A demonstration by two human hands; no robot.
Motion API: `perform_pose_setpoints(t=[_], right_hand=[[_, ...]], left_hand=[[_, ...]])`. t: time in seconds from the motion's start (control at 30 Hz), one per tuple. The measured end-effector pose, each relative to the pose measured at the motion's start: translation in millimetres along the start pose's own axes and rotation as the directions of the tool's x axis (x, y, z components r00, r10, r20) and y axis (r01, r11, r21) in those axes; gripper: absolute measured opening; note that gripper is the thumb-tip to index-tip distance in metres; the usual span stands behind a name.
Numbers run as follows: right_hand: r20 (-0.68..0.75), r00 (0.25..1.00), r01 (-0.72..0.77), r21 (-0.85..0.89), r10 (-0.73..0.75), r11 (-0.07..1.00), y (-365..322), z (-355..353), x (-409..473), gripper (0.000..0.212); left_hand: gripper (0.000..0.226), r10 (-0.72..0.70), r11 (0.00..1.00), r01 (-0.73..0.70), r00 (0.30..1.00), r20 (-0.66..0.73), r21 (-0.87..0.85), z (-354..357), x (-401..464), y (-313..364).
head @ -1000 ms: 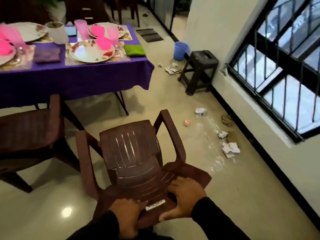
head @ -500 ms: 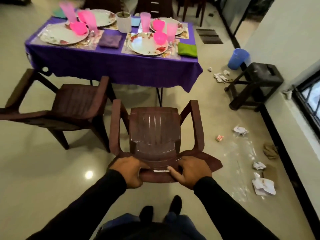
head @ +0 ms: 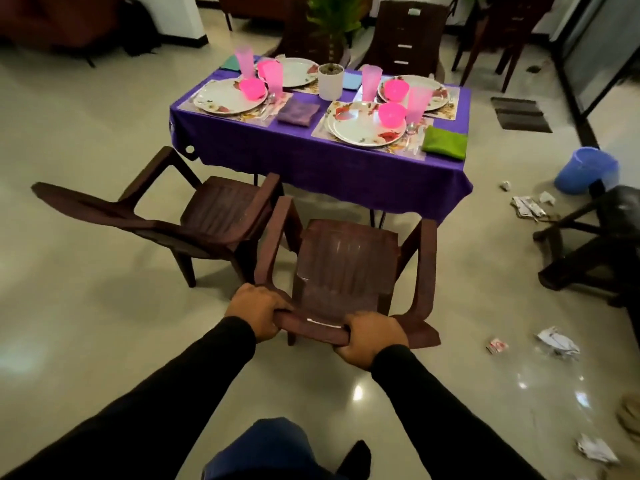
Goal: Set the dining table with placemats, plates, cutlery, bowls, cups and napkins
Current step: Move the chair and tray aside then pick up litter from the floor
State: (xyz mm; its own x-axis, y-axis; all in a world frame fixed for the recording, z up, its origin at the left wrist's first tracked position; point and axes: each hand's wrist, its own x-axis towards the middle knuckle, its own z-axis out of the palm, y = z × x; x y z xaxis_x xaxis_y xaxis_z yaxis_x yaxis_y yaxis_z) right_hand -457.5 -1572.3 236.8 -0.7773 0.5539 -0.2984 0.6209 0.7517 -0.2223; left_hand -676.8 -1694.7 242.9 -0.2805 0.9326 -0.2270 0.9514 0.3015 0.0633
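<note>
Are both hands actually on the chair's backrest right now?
Touching. The head view shows the left hand and right hand each with fingers curled round the top edge of the brown chair, no gap visible.

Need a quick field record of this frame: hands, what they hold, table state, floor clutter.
left hand: grips the top edge of the chair back
right hand: grips the same edge
held chair: brown plastic, faces the table, beside a second brown chair
table: purple cloth, four place settings
near-right setting: plate, pink bowl, pink cup, green napkin
centre: white pot
floor, right side: paper scraps, blue bucket, dark stool
</note>
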Motion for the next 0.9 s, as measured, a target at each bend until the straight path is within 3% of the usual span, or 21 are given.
perform_pose_setpoints(t=[0.17,0.27,0.6,0.9], right_hand=[[0.018,1.000,-0.019,0.025,0.018,1.000,4,4,1,0.046],[-0.006,0.999,-0.041,0.034,0.042,0.999,1,5,2,0.045],[0.048,0.986,-0.161,0.051,0.159,0.986,-37,-7,39,0.063],[0.026,0.974,-0.228,0.062,0.227,0.972,-55,-8,64,0.069]], left_hand=[[0.054,-0.031,0.999,0.030,0.999,-0.035,-0.020,10,-1,-3],[0.047,0.012,1.000,-0.013,0.999,-0.033,-0.022,10,3,-9],[0.041,0.133,0.991,-0.132,0.991,0.031,-0.030,-13,37,-61],[0.044,0.186,0.982,-0.186,0.983,-0.010,0.022,-3,65,-98]])
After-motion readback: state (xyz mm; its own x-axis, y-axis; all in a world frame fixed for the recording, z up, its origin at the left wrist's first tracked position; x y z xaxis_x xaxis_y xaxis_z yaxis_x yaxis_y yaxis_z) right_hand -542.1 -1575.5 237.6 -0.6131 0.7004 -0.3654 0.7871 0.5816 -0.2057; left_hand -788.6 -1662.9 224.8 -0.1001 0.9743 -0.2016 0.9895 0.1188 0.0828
